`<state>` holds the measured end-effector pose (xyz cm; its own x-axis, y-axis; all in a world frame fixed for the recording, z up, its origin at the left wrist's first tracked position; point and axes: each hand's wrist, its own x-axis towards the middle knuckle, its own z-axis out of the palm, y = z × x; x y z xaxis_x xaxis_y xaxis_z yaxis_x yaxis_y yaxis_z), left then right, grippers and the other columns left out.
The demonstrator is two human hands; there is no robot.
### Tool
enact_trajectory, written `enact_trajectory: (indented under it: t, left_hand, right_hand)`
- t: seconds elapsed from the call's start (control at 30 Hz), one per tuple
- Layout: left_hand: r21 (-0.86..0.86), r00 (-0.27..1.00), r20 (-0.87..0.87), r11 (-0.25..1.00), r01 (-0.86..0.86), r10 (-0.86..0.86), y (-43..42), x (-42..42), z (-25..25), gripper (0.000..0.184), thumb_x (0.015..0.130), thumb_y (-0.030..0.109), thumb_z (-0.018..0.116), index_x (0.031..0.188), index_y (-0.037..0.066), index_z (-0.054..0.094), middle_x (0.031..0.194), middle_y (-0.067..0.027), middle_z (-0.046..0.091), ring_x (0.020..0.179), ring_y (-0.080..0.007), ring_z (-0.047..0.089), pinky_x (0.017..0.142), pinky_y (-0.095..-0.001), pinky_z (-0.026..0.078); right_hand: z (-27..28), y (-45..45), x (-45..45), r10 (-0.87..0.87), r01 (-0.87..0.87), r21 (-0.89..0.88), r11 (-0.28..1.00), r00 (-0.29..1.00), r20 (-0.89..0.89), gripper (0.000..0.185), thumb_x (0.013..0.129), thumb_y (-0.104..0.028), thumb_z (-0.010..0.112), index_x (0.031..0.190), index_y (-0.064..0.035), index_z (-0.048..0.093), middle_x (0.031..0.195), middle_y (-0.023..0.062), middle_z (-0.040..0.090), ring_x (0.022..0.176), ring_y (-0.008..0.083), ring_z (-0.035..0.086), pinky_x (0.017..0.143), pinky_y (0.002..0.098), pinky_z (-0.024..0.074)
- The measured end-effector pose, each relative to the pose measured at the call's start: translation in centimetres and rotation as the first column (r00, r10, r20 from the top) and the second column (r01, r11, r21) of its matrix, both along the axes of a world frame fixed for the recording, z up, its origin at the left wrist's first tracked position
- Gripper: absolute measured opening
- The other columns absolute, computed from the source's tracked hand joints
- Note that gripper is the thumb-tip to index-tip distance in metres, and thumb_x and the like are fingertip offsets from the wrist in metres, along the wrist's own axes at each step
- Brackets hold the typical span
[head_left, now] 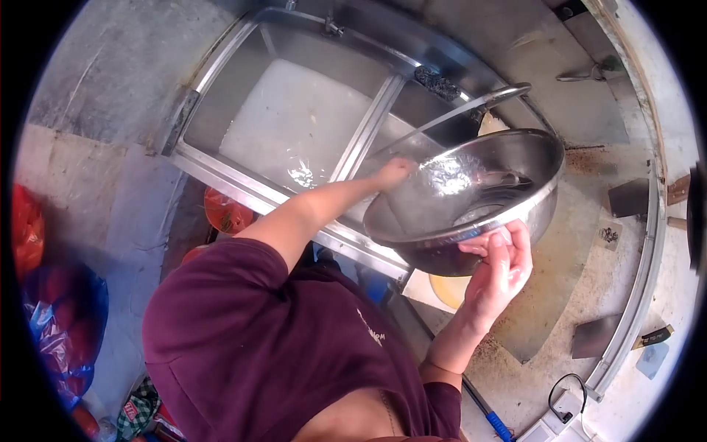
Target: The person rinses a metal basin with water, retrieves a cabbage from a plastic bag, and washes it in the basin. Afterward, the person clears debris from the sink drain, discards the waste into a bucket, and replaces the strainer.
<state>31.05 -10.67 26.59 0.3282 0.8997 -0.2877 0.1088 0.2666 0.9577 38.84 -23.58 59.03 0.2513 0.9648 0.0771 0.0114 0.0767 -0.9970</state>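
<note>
A large, shiny metal bowl (442,199) is tilted over the right-hand basin, its wet inside turned toward me. My right hand (502,261) grips its near rim, thumb and fingers wet and closed on the edge. At the bowl's left rim is my left hand (398,171); its fingers are blurred and partly hidden, so what they hold does not show. The left sink basin (202,136) contains cloudy water. Beyond the bowl, a curved metal rim (508,93) slants up out of the right basin.
A dark mesh scourer (438,82) lies on the back ledge, right of a tap (333,28). Part of a yellow round thing (448,291) shows below the bowl. Plastic bags (62,324) are on the floor at left. A blue-handled pole (497,423) leans at lower right.
</note>
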Motion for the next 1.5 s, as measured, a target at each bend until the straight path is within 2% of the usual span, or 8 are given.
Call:
enact_trajectory:
  t: [0.17,0.4,0.57,0.7,0.83,1.0,1.3,1.5]
  left_hand:
    - [-0.09,0.996,-0.001,0.992,0.087,-0.087,-2.2,3.0,-6.6,0.042,0.085,0.042,0.048,0.091,0.004,0.065,0.075,-0.0075,0.065,0.067,-0.0158,0.059,0.063,-0.0314,0.047]
    - [-0.212,0.957,0.258,0.959,0.188,-0.13,-5.2,4.0,-2.5,0.041,0.087,0.041,0.047,0.095,0.005,0.065,0.081,-0.0119,0.065,0.075,-0.0179,0.062,0.069,-0.0329,0.048]
    - [0.004,0.963,0.089,0.967,0.253,-0.252,-4.9,1.9,-0.7,0.04,0.086,0.039,0.049,0.101,0.004,0.062,0.088,-0.0132,0.064,0.082,-0.0211,0.06,0.072,-0.0354,0.046]
    - [0.212,0.936,-0.321,0.952,0.219,-0.143,0.0,-4.6,1.3,0.034,0.079,0.028,0.061,0.101,0.003,0.06,0.089,-0.0102,0.063,0.081,-0.0167,0.058,0.073,-0.0316,0.046]
    - [0.234,0.906,-0.375,0.966,-0.113,0.196,4.8,-10.5,4.4,0.037,0.078,0.017,0.059,0.111,0.004,0.055,0.094,-0.0116,0.064,0.086,-0.0222,0.061,0.078,-0.0339,0.046]
    - [0.459,0.78,-0.443,0.859,-0.226,0.442,6.3,-12.5,10.6,0.04,0.077,0.019,0.058,0.116,0.008,0.053,0.103,-0.0166,0.06,0.096,-0.032,0.057,0.084,-0.0391,0.044]
    - [0.552,0.696,-0.453,0.788,-0.271,0.557,6.4,-12.9,12.9,0.041,0.078,0.022,0.056,0.117,0.01,0.052,0.103,-0.017,0.057,0.098,-0.0328,0.054,0.085,-0.0399,0.043]
    - [0.523,0.691,-0.52,0.827,-0.208,0.502,5.9,-12.7,14.6,0.046,0.085,0.039,0.045,0.123,0.012,0.047,0.11,-0.0162,0.052,0.101,-0.0337,0.052,0.088,-0.0403,0.04]
  right_hand:
    - [1.3,0.9,-2.4,0.211,-0.203,-0.104,0.974,0.975,0.072,0.033,0.084,-0.003,0.048,0.111,0.0131,0.04,0.083,0.0132,0.057,0.073,0.0164,0.059,0.063,0.023,0.0495]
    - [2.3,0.5,-4.0,0.366,-0.351,-0.219,0.911,0.93,0.033,0.043,0.08,0.001,0.054,0.118,0.0106,0.035,0.089,0.0125,0.055,0.081,0.0168,0.059,0.067,0.0223,0.0486]
    - [2.9,-0.3,-2.1,0.234,-0.248,-0.279,0.928,0.969,-0.082,0.043,0.079,0.002,0.056,0.116,0.0088,0.034,0.086,0.0108,0.055,0.079,0.0167,0.058,0.065,0.0244,0.0493]
    - [1.1,-2.7,5.2,0.024,-0.041,-0.081,0.996,0.98,-0.199,0.014,0.083,-0.009,0.053,0.092,0.0026,0.05,0.074,0.0118,0.059,0.057,0.0231,0.062,0.05,0.0291,0.0518]
    - [-6.4,-4.9,11.0,-0.204,0.149,-0.221,0.964,0.945,-0.257,0.011,0.08,-0.012,0.06,0.079,-0.0041,0.053,0.065,0.007,0.059,0.048,0.02,0.061,0.04,0.0235,0.0464]
    - [-18.7,-3.1,13.3,-0.151,0.059,-0.522,0.851,0.979,-0.136,0.023,0.079,-0.02,0.062,0.083,0.0001,0.053,0.063,0.0092,0.059,0.047,0.0188,0.058,0.042,0.0254,0.0455]
    - [-22.6,1.2,12.5,0.084,-0.037,-0.679,0.733,0.996,0.036,0.03,0.081,-0.02,0.056,0.089,0.0089,0.053,0.069,0.0174,0.06,0.047,0.0209,0.059,0.037,0.0289,0.0486]
    - [-23.3,0.4,11.3,0.087,0.045,-0.493,0.869,0.967,0.241,0.035,0.079,-0.016,0.058,0.106,0.0032,0.048,0.068,0.0113,0.056,0.045,0.0169,0.055,0.037,0.0278,0.0458]
